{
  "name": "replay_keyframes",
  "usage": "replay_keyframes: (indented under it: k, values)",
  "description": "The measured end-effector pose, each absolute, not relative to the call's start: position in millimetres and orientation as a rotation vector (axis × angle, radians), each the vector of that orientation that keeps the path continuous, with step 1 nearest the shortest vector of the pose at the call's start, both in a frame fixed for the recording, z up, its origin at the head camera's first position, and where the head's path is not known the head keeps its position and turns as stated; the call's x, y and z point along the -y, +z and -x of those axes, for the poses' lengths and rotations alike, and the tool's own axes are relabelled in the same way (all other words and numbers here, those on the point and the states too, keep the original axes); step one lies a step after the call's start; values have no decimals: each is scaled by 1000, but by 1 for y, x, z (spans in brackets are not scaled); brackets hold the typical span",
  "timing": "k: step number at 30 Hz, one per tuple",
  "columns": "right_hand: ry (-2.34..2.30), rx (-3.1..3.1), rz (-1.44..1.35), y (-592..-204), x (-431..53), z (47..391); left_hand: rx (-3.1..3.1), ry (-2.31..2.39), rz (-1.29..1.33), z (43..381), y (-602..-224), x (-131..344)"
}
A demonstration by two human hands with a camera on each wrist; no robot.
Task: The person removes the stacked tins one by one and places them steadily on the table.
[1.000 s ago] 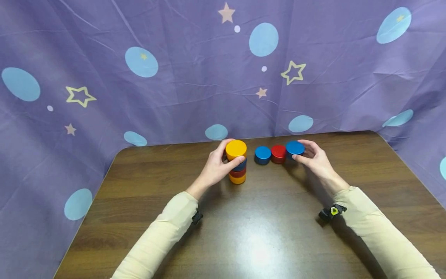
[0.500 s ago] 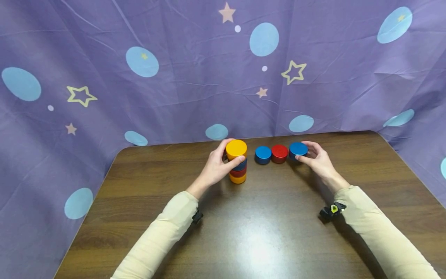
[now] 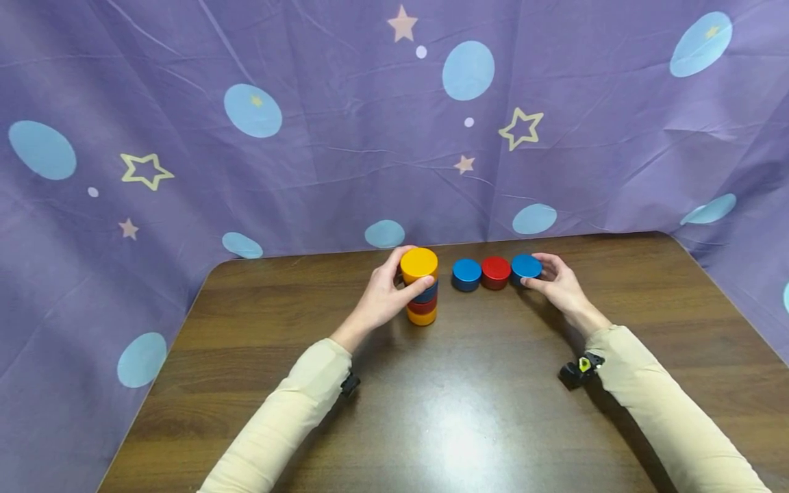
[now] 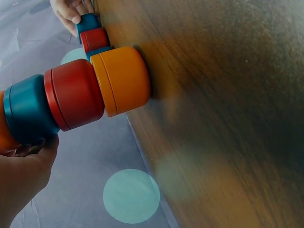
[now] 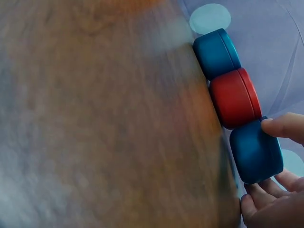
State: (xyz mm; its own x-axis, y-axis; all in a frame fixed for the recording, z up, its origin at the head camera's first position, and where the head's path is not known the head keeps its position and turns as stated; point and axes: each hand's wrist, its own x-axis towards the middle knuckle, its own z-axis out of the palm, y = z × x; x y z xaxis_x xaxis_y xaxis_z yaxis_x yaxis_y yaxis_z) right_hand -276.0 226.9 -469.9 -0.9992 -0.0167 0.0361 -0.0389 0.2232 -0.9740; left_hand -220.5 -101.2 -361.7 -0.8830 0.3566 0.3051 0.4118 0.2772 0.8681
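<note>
In the head view my left hand (image 3: 387,293) grips the upper part of an upright stack of round lidded tins. From the top, the stack has a yellow-orange tin (image 3: 419,263), a blue tin (image 4: 32,109), a red tin (image 4: 76,95) and another orange tin (image 4: 124,78) standing on the table. My right hand (image 3: 562,287) pinches a blue tin (image 3: 527,268) between thumb and fingers, at the right end of a short row. Beside it stands a red tin (image 3: 496,272), then a blue tin (image 3: 466,274) nearer the stack. Whether the pinched tin touches the table, I cannot tell.
The brown wooden table (image 3: 345,438) reaches back to a purple curtain (image 3: 320,150) with stars and blue spots. The row and stack are near the table's far edge, with a small gap between them.
The right hand's blue tin, earlier higher and overlapping the red tin, has shifted right and then lower, beside it. My left hand and the stack look unmoved.
</note>
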Motion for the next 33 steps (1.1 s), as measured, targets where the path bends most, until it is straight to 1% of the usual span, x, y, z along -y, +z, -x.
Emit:
replay_keyframes:
  k: [33]
  values:
    - [1900,2537,-205,-467,-230,277,2455,-1736,730,220,-362,100]
